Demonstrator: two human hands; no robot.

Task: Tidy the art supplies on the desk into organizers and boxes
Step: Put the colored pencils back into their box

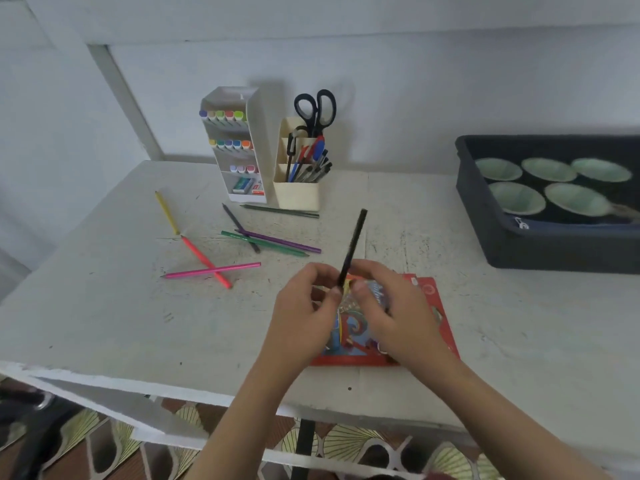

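My left hand (306,306) pinches the lower end of a black pencil (354,244), which stands tilted up and away from me. My right hand (384,306) grips a colourful pencil box (346,327) held just above the desk, and the pencil's tip sits at the box's top opening. A red flat case (433,299) lies under my hands. Several loose coloured pencils lie on the desk to the left: yellow (167,212), red-orange (206,262), pink (213,270), green (265,244), purple (280,241) and dark ones (278,211).
A white marker organizer (237,147) and a cream pen holder (300,188) with scissors (316,110) stand at the back of the white desk (104,306). A dark bin (540,244) with several green paint dishes sits at the right. The desk's front edge is near me.
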